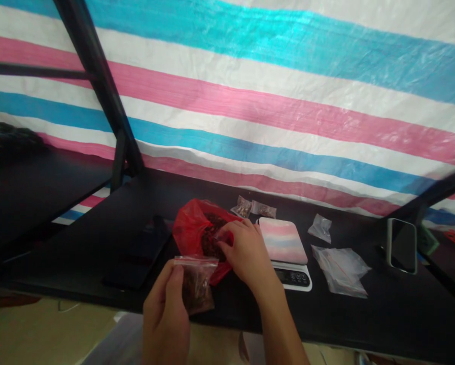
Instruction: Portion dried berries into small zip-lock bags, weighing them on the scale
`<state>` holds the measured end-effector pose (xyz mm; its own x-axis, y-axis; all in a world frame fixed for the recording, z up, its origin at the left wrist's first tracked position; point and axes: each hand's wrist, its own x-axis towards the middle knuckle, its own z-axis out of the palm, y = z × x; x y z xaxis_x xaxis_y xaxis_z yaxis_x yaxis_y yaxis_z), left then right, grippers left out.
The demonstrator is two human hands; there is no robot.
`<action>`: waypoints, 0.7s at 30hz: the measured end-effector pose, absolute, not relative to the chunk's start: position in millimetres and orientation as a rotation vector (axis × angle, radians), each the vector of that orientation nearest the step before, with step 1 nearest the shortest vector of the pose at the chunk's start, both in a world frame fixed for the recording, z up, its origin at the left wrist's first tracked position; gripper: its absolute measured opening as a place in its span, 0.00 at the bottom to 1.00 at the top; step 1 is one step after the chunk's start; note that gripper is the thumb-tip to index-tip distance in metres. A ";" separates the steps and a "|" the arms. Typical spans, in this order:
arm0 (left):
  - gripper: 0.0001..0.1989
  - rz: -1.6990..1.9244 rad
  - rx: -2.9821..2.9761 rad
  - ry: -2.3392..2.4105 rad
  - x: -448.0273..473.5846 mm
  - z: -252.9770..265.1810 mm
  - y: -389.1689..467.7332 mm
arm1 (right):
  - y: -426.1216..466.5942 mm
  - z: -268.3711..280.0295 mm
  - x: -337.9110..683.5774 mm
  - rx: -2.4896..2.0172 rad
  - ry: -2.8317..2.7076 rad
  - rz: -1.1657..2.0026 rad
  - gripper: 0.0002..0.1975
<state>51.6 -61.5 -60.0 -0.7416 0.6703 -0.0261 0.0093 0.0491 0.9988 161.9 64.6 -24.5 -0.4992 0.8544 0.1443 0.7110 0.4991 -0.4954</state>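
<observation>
My left hand (pixel 166 314) holds a small clear zip bag (pixel 197 284) partly filled with dark brown pieces, at the table's front edge. My right hand (pixel 244 248) reaches into the mouth of a red plastic bag (pixel 189 228) that holds more dark pieces; its fingertips are pinched inside the opening, and what they hold is hidden. Just right of that hand sits a small digital kitchen scale (pixel 288 253) with a shiny top and buttons on its front.
Two small filled zip bags (pixel 252 208) lie behind the scale. Empty clear bags (pixel 339 268) lie to its right, another bag (pixel 320 227) behind them. A phone (pixel 401 246) stands at the far right. A black object (pixel 136 258) lies left on the black table (pixel 364 314). A striped tarp (pixel 288 101) hangs behind.
</observation>
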 end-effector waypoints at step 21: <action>0.26 1.701 0.662 1.742 75.5 -91.6 -60.5 | 71.3 -27.7 194.7 -1.214 -1.935 1.065 0.05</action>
